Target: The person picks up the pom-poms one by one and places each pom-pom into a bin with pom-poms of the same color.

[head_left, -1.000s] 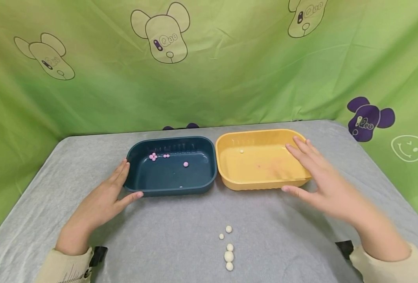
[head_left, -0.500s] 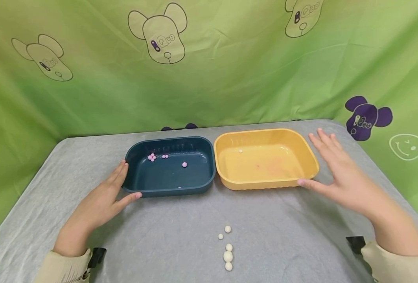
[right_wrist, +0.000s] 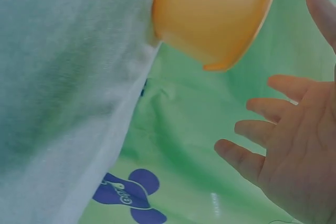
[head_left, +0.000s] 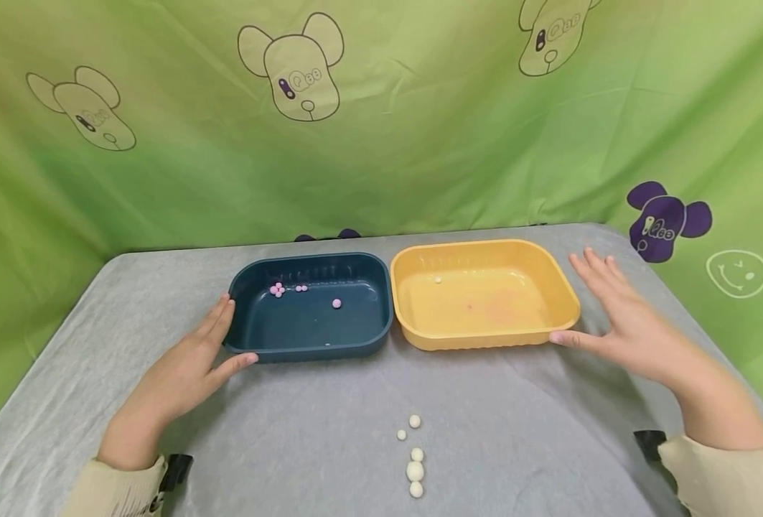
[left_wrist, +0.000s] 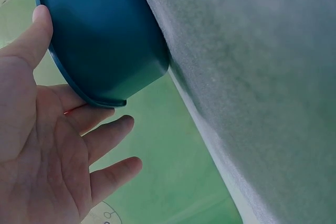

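Note:
My left hand [head_left: 184, 373] rests at the left end of a dark blue tray [head_left: 303, 353], fingers straight and spread. In the left wrist view its thumb and some fingers touch the tray's rim. Pink balls [head_left: 278, 289] lie inside, some clustered, with one single pink ball [head_left: 336, 304] apart. My right hand [head_left: 639, 330] is held, fingers spread, just off the right end of a yellow tray [head_left: 478, 342]. A gap shows between that hand and the tray in the right wrist view. A small white ball [head_left: 438, 280] lies in the yellow tray.
On the grey cloth-covered table [head_left: 291, 438], in front of the trays, several white balls stand in a row, the largest white ball [head_left: 415, 471] between two smaller ones. The trays sit side by side. A green printed curtain [head_left: 381, 165] hangs behind the table.
My right hand has moved to the right, from over the yellow tray's right edge to just beside it. The left hand has stayed at the blue tray.

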Demonstrator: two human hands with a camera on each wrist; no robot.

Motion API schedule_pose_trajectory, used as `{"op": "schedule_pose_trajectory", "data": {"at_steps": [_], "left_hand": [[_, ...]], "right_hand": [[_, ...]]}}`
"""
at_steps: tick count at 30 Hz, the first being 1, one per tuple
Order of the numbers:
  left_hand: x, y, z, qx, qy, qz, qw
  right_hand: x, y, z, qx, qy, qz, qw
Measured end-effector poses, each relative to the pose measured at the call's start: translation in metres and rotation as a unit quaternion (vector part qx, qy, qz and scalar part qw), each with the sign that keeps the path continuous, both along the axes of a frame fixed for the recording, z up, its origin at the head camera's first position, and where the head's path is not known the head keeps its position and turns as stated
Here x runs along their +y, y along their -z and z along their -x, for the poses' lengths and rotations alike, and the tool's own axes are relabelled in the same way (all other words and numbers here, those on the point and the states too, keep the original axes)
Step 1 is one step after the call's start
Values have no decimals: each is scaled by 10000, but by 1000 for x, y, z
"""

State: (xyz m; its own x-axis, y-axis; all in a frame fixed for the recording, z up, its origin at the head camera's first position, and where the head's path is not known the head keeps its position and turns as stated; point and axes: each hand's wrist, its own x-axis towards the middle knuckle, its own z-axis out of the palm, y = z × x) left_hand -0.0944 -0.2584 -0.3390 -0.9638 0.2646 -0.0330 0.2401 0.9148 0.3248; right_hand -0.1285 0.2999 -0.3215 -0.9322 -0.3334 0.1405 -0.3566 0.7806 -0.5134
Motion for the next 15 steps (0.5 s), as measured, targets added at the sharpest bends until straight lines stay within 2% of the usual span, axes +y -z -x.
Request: {"op": "schedule_pose_trajectory", "data": {"at_steps": [15], "left_hand": [[0,0,1,-53,-2,-21,10000]], "right_hand": [[3,18,9,-406,-28,75,9991]]}}
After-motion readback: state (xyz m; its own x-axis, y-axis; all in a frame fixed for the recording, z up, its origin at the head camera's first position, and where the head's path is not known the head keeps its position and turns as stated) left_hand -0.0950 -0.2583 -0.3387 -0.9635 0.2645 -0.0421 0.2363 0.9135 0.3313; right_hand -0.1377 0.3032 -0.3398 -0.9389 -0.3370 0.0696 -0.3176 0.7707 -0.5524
